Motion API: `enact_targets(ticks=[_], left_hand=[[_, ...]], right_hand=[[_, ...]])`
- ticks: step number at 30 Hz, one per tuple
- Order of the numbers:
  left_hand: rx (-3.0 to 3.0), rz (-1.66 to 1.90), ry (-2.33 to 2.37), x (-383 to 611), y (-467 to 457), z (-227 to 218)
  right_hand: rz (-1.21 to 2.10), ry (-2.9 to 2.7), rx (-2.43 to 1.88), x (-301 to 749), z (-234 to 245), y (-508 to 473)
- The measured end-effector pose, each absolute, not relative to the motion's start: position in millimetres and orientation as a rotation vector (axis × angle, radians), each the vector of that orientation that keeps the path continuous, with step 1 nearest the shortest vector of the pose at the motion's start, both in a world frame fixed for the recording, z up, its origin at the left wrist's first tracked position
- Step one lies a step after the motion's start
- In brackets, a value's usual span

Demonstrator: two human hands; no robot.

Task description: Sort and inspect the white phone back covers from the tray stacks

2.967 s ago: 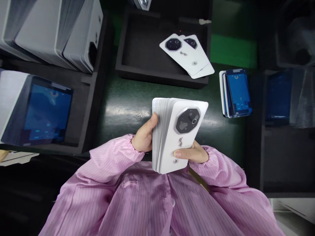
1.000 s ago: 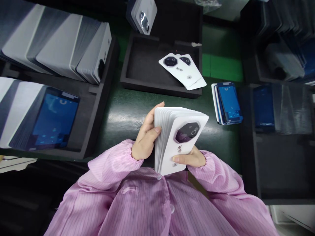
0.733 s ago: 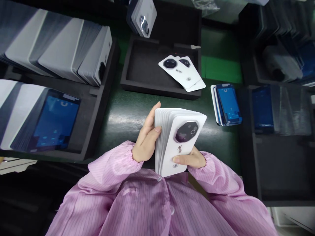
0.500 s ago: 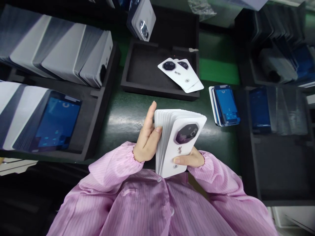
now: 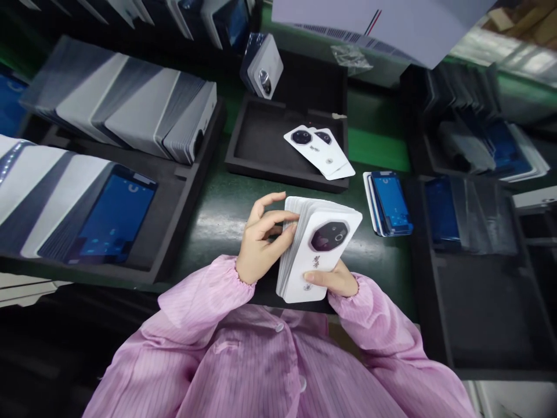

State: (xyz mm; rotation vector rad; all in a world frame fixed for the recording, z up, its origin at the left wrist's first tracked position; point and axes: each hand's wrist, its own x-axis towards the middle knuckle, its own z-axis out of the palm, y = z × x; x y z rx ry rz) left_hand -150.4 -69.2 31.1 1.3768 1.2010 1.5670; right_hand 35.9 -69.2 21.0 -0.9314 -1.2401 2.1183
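Observation:
A thick, slightly fanned stack of white phone-back sheets (image 5: 300, 284) stands tilted in front of my body. Its front sheet shows a dark octagonal camera print and small dark characters. My right hand (image 5: 333, 278) grips the stack from the lower right, thumb across the front and the other fingers hidden behind. At the left edge, my left hand (image 5: 263, 241) has its thumb and index fingertips close together on the sheet edges, with the other fingers bent and apart. How many sheets lie between those fingertips is unclear.
Two loose white sheets (image 5: 319, 152) overlap across the rim of a black tray (image 5: 261, 165). A small pile with a blue-faced sheet (image 5: 391, 194) lies to the right on the green table. Black trays packed with sheets (image 5: 134, 110) stand left; another tray (image 5: 483, 307) stands right.
My left fingers, stretched upward before, have bent over onto the stack's left edge. The right hand keeps its hold. The view has shifted, showing more of the far side.

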Motion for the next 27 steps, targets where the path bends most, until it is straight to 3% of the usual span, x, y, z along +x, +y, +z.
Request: enact_targets(ticks=[10, 17, 27], left_hand=[[1.629, 1.598, 1.074, -153.9, -67.1, 31.1], [1.203, 1.434, 1.009, -153.8, -65.6, 34.1], [0.857, 1.494, 1.005, -152.5, -62.6, 30.6]], right_hand=[[1.984, -1.393, -0.976, 32.7, 24.1, -64.5], [1.833, -1.468, -1.049, 27.1, 26.3, -62.6], [1.997, -1.306, -0.98, 28.3, 19.5, -61.3]])
